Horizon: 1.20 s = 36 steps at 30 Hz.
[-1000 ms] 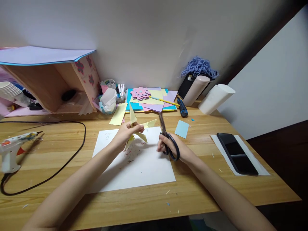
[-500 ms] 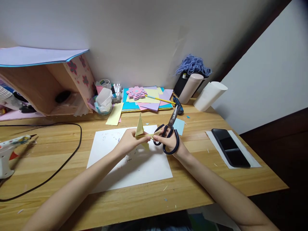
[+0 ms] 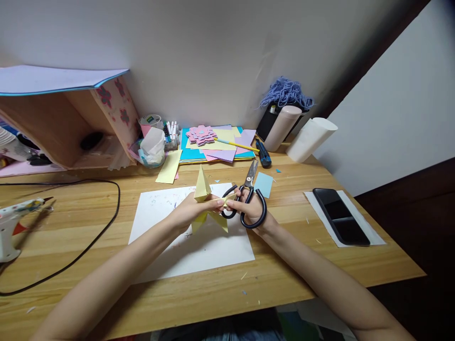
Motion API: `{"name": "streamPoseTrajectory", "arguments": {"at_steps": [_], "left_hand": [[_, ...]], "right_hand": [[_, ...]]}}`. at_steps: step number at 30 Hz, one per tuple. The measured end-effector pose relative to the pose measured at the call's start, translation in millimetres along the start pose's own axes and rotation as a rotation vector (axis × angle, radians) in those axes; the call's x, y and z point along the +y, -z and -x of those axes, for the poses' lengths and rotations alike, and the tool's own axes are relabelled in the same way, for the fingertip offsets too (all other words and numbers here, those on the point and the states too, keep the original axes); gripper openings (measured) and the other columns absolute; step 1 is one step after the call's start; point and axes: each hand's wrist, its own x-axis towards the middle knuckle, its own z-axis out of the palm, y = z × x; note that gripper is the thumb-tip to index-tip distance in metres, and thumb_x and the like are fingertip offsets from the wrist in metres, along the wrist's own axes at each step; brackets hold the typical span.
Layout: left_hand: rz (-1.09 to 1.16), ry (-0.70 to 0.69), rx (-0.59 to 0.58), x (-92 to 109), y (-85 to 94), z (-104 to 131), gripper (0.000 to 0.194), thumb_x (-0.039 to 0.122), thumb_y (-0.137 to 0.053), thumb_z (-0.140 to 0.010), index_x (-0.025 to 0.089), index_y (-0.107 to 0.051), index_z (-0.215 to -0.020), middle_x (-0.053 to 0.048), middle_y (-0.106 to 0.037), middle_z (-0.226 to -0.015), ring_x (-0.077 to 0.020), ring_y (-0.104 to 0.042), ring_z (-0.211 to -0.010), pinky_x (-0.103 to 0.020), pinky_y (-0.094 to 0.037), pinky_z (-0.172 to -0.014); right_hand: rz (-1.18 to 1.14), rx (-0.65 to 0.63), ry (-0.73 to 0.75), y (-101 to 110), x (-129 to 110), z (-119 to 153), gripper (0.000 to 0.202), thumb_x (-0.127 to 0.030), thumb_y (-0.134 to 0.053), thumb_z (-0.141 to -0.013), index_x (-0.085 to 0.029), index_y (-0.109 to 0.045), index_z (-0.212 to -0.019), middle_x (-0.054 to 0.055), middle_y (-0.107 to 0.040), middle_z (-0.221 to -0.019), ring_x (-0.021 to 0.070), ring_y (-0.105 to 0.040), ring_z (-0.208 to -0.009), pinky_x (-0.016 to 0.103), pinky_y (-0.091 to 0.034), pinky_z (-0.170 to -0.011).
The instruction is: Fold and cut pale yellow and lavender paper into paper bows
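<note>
A folded yellow paper star (image 3: pixel 202 184) with pointed arms is held over a marked white sheet (image 3: pixel 152 260). My left hand (image 3: pixel 190 210) is closed on it, thumb lying along the paper. My right hand (image 3: pixel 251 208) pinches one arm of the star between thumb and fingers. Black-handled scissors (image 3: pixel 250 173) hang on that same right hand, blades pointing away and the loops around its fingers. Both thumb tips almost meet at the pinched arm. Part of the star is hidden behind the left hand.
Behind lie coloured papers (image 3: pixel 183 154) with a pink paper flower (image 3: pixel 201 135), a pencil (image 3: pixel 238 145) and a box cutter (image 3: pixel 263 154). A phone (image 3: pixel 340 217) rests on the right. A glue gun (image 3: pixel 17 222) and black cable (image 3: pixel 115 213) occupy the left, before an open box (image 3: pixel 115 111).
The star has turned in my hands, so more of its lower arms show. The scissors have swung slightly left and lower at the blade tips.
</note>
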Motion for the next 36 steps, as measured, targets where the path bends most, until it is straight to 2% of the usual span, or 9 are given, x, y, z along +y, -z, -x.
{"name": "streamPoseTrajectory", "arguments": {"at_steps": [6,11,17,20,24,28,32,34,36], "left_hand": [[0.14,0.084,0.015,6,8.3,0,0.022,0.034,-0.072,-0.067,0.013,-0.063,-0.068,-0.001,-0.059,-0.069,-0.0105,-0.053,-0.064,-0.023,-0.038,-0.063],[0.218,0.11,0.074,8,13.9,-2,0.023,0.032,-0.074,-0.065,0.013,-0.063,-0.069,-0.001,-0.059,-0.067,-0.0104,-0.054,-0.065,-0.022,-0.039,-0.064],[0.396,0.202,0.179,10,28.4,-10,0.025,0.03,-0.077,-0.062,0.012,-0.062,-0.069,-0.001,-0.06,-0.067,-0.0095,-0.056,-0.063,-0.021,-0.041,-0.064],[0.483,0.263,0.172,5,35.7,-12,0.024,0.029,-0.077,-0.062,0.013,-0.062,-0.071,-0.002,-0.061,-0.066,-0.0107,-0.057,-0.063,-0.022,-0.043,-0.064],[0.547,0.265,0.153,-12,44.0,-6,0.024,0.026,-0.078,-0.061,0.012,-0.06,-0.067,-0.002,-0.06,-0.063,-0.0118,-0.057,-0.06,-0.024,-0.045,-0.069],[0.458,0.251,0.077,-27,55.0,3,0.026,0.03,-0.078,-0.061,0.012,-0.06,-0.065,-0.003,-0.061,-0.063,-0.0115,-0.057,-0.059,-0.023,-0.043,-0.062],[0.431,0.218,0.099,-34,64.4,8,0.026,0.032,-0.078,-0.06,0.012,-0.062,-0.063,-0.005,-0.063,-0.068,-0.0128,-0.059,-0.061,-0.024,-0.044,-0.062],[0.421,0.2,0.091,-36,66.8,9,0.026,0.033,-0.078,-0.061,0.012,-0.063,-0.065,-0.006,-0.064,-0.069,-0.0136,-0.06,-0.062,-0.025,-0.044,-0.062],[0.429,0.197,0.081,-37,67.7,9,0.026,0.034,-0.077,-0.061,0.012,-0.064,-0.066,-0.006,-0.064,-0.068,-0.0134,-0.06,-0.062,-0.025,-0.044,-0.062]], "right_hand": [[-0.057,0.036,-0.005,3,-16,-4,0.048,-0.026,-0.082,-0.049,-0.02,-0.038,-0.067,-0.005,-0.056,-0.059,0.0123,-0.06,-0.057,0.027,-0.048,-0.06],[0.038,0.086,0.045,17,-10,-16,0.046,-0.029,-0.082,-0.051,-0.02,-0.042,-0.072,-0.007,-0.05,-0.057,0.0131,-0.06,-0.057,0.026,-0.047,-0.059],[0.444,0.222,0.105,34,0,-30,0.043,-0.037,-0.079,-0.053,-0.019,-0.043,-0.069,-0.007,-0.047,-0.055,0.0099,-0.048,-0.048,0.024,-0.039,-0.048],[0.565,0.257,0.159,32,-3,-47,0.043,-0.039,-0.078,-0.052,-0.019,-0.044,-0.068,-0.006,-0.049,-0.057,0.0113,-0.048,-0.05,0.024,-0.039,-0.049],[0.597,0.106,0.242,-10,-20,-92,0.042,-0.043,-0.075,-0.055,-0.019,-0.044,-0.07,-0.005,-0.05,-0.057,0.0124,-0.049,-0.049,0.025,-0.041,-0.049],[0.733,-0.093,0.449,-96,-34,-149,0.031,-0.038,-0.07,-0.063,-0.019,-0.047,-0.074,-0.001,-0.056,-0.068,0.0141,-0.055,-0.063,0.025,-0.043,-0.059],[1.006,-0.05,0.487,-176,-32,-188,0.022,-0.03,-0.066,-0.068,-0.02,-0.048,-0.075,0.002,-0.063,-0.076,0.0163,-0.059,-0.07,0.025,-0.042,-0.062],[1.042,-0.023,0.48,-193,-30,-195,0.017,-0.025,-0.064,-0.07,-0.019,-0.049,-0.074,0.005,-0.064,-0.076,0.0187,-0.059,-0.072,0.027,-0.041,-0.063],[1.047,0.005,0.484,-190,-31,-194,0.013,-0.023,-0.062,-0.072,-0.018,-0.05,-0.075,0.007,-0.064,-0.079,0.0202,-0.06,-0.076,0.028,-0.041,-0.066]]}}
